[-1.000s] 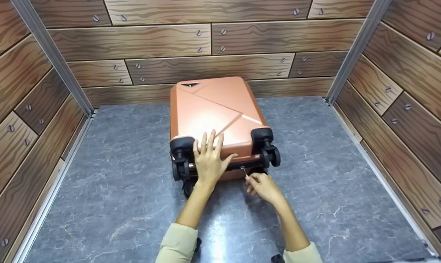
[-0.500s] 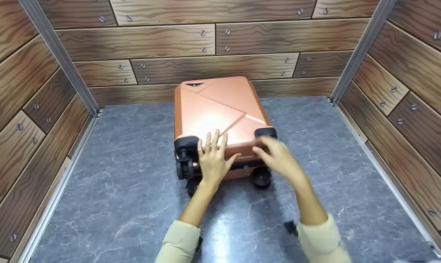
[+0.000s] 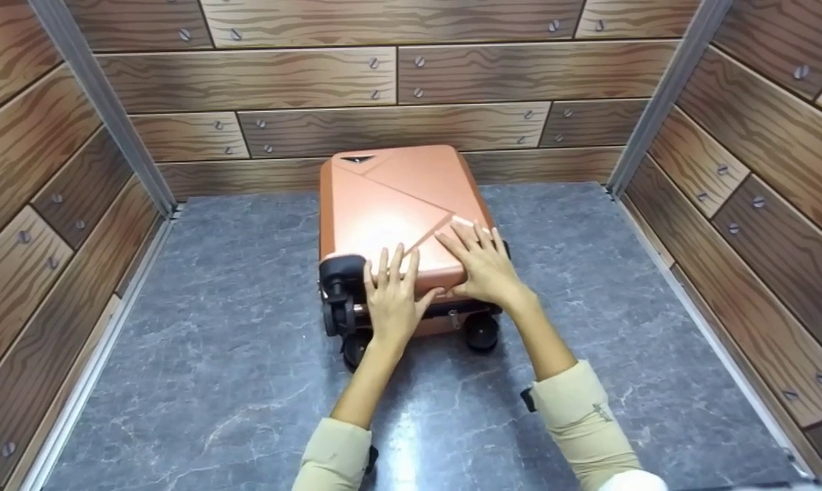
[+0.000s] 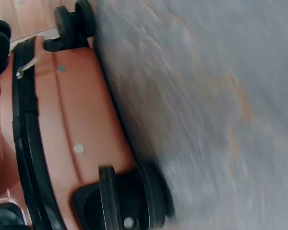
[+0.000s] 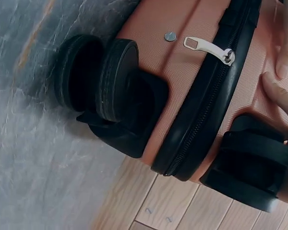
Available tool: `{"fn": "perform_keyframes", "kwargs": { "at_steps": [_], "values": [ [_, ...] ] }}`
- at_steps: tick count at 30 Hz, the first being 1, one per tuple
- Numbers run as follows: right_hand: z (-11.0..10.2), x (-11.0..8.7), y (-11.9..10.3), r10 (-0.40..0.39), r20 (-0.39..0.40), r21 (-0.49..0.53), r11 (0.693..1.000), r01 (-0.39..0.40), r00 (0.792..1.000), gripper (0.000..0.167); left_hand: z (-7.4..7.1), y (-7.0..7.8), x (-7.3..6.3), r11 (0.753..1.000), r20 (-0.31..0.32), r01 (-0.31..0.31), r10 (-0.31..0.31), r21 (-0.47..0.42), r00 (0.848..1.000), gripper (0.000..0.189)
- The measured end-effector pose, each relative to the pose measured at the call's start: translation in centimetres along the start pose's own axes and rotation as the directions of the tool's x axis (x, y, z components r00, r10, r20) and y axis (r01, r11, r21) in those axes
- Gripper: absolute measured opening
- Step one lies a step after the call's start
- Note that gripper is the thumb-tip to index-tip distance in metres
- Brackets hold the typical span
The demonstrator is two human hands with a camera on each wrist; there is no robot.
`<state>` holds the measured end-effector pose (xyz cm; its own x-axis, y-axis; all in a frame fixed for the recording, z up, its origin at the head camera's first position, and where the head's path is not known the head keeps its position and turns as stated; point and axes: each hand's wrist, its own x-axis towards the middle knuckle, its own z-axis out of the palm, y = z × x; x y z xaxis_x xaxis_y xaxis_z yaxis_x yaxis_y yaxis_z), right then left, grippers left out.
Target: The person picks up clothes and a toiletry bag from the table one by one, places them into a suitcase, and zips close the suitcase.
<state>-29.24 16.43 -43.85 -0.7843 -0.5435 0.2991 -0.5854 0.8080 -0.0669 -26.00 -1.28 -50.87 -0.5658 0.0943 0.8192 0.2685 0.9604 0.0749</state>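
An orange-pink hard-shell suitcase [image 3: 397, 198] lies flat on the floor, its wheeled end facing me. My left hand [image 3: 392, 303] rests with fingers spread on the near edge of the lid, beside the left black wheel [image 3: 338, 317]. To its right, my right hand [image 3: 486, 269] lies spread over the near right corner, covering much of the upper right wheel. Both thumbs point toward each other along the near edge. Between lid and base runs a black zipper [image 5: 201, 115]. Its silver zipper pull [image 5: 206, 49] hangs free in the right wrist view.
The floor [image 3: 234, 382] is grey and marble-patterned. Wood-plank-patterned walls [image 3: 315, 75] stand behind the suitcase and on both sides, with grey metal posts [image 3: 104, 109] at the corners. Another black wheel [image 3: 482, 332] sticks out low at the suitcase's near right.
My right hand has let go of the zipper pull, moved up past the right wheel and come down on the lid. The left hand has stayed in place.
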Motion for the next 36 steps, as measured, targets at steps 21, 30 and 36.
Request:
{"fn": "perform_keyframes", "kwargs": {
  "at_steps": [21, 30, 36],
  "values": [
    [0.2, 0.2, -0.3, 0.057, -0.015, 0.066, 0.996, -0.056, 0.998, 0.099, -1.9, 6.1, -5.7, -0.18, 0.633, 0.658, -0.538, -0.731, 0.556, 0.023],
    [0.1, 0.2, -0.3, 0.058, -0.018, 0.065, 0.996, -0.057, 0.998, 0.099, 0.4, 6.9, -6.5, -0.408, 0.877, 0.782, -0.307, -0.471, 0.369, 0.044],
    [0.3, 0.2, -0.2, 0.066, -0.006, 0.065, 0.996, -0.066, 0.998, 0.098, 0.8, 7.4, -6.0, -0.457, 0.907, 0.784, -0.197, -0.42, 0.372, 0.036]
  ]
}}
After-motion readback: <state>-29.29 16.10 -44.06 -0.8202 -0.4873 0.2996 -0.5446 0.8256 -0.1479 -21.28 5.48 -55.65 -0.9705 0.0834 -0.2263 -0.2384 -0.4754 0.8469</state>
